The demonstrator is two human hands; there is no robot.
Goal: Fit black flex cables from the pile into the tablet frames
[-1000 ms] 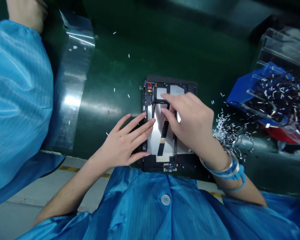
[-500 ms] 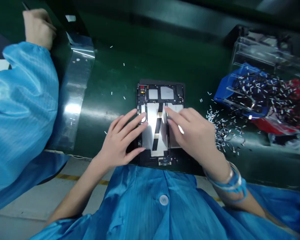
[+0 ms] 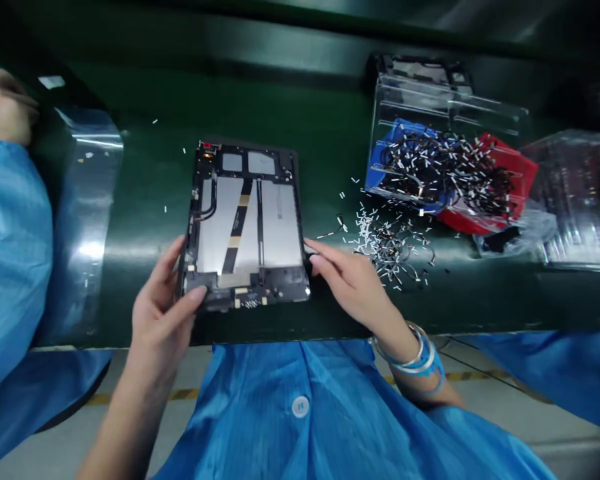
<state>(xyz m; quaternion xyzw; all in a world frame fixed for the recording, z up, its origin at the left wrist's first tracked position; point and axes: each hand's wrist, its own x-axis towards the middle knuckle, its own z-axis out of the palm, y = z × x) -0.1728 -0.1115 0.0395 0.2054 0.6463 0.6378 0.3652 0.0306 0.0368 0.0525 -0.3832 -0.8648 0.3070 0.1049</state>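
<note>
Gripping with the left hand (image 3: 163,320), thumb on top, the person holds an opened tablet (image 3: 250,227) by its lower left corner, innards up, over the green bench (image 3: 150,173). The right hand (image 3: 350,280) meets its right edge, grip unclear. Just beyond lie heaped cables (image 3: 393,247).
</note>
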